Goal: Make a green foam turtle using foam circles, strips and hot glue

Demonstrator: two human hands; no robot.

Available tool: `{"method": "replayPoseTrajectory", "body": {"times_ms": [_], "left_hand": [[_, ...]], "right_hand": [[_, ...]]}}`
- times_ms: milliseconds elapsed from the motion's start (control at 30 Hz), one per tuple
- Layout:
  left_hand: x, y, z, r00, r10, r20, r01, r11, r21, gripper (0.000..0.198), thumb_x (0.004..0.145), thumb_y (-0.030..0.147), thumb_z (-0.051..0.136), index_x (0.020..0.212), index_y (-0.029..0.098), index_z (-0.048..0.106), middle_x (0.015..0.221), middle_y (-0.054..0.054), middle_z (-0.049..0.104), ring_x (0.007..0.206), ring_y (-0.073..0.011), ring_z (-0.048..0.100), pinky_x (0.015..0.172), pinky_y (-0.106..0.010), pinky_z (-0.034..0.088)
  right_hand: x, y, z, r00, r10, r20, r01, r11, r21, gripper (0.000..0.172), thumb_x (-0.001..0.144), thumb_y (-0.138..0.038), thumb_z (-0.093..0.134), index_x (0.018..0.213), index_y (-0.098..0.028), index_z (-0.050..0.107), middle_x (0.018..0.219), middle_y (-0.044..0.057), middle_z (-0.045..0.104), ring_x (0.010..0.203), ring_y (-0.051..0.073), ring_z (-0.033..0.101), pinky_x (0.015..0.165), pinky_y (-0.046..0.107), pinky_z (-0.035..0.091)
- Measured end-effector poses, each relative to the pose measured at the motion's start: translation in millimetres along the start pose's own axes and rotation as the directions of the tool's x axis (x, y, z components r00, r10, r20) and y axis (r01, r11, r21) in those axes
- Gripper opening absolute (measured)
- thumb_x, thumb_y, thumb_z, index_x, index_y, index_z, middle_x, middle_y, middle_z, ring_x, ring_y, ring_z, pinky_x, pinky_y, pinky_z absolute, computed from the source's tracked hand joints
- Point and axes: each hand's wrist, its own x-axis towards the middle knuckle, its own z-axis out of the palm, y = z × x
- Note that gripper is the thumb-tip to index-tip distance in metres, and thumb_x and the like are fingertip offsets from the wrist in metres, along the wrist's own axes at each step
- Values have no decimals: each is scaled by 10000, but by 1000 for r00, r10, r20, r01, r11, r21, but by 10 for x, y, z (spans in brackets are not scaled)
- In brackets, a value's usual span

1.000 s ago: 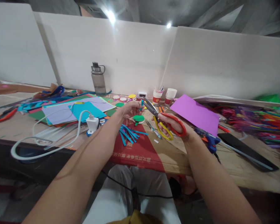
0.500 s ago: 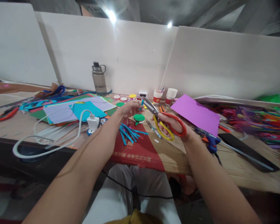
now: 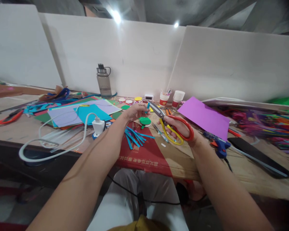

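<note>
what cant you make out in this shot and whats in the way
All in the head view:
Blue strip: its held part, hidden by the grip of the left hand.
Scissors: whether the blade tips touch that strip, too small.
Small white device: its display, too small.
Coloured pile: blurred, cut off by the right edge.

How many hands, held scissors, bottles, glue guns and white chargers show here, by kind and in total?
Hands: 2 (left hand, right hand)
Held scissors: 1
Bottle: 1
Glue gun: 1
White charger: 1
Total: 6
</note>
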Motion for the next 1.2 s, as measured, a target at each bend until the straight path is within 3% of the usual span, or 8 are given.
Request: {"method": "replayPoseTrajectory", "body": {"times_ms": [167,267,367,467,633,733,867,1200], "left_hand": [[-11,-2,50,999,-32,-1,32,999,-11,255,636,120,788,693,129,540,652,-18,662,605,-114,651,614,-229,512],[-4,-1,94,998,-33,-51,34,999,9,220,687,140,788,723,117,572,675,-42,694,573,-97,642,610,-214,510],[9,-2,159,993,-29,-115,34,999,43,193,704,143,794,762,105,614,725,-63,724,575,-96,652,594,-203,504],[11,1,254,989,-23,-144,33,997,67,191,714,159,802,783,100,635,774,-82,743,607,-102,673,581,-194,491],[6,-24,420,988,-24,-154,33,998,55,184,729,181,794,798,111,638,835,-101,762,649,-121,700,574,-197,478],[18,-95,500,990,-32,-136,43,996,82,190,720,205,800,802,118,653,840,-97,763,699,-143,722,582,-198,484],[20,-194,628,996,-45,-79,54,992,116,228,673,235,830,790,122,671,803,-77,753,708,-155,729,584,-197,489],[-40,-183,779,991,-129,-24,132,978,160,222,702,290,818,797,137,689,781,-57,751,700,-161,719,646,-235,520]], "right_hand": [[60,19,-24,993,-82,-89,80,997,-24,509,785,-675,614,961,-199,658,535,-52,477,346,63,373,316,199,269],[186,105,-92,937,-128,-324,48,969,-243,454,793,-637,622,878,-193,670,525,-30,507,377,104,436,361,236,314],[310,209,-169,858,-239,-455,-127,759,-639,305,802,-481,675,781,-178,711,605,55,638,546,175,592,517,275,422],[360,286,-195,859,-244,-451,-296,484,-824,251,831,-356,633,948,-174,759,878,146,745,838,260,690,712,313,469],[338,324,-154,907,-183,-380,-302,347,-888,312,814,-272,642,1077,-134,737,1111,210,703,1064,322,642,866,372,458],[353,290,-154,828,-392,-401,-169,506,-846,275,846,-235,591,1056,-136,739,1206,194,666,1154,306,578,956,401,431],[402,244,-148,758,-461,-461,227,850,-475,299,848,-371,578,1003,-151,710,953,83,725,835,192,629,783,328,494],[483,286,-99,805,-337,-487,328,938,-107,204,669,-380,689,698,-197,603,566,-44,560,509,103,480,502,242,389]]}}
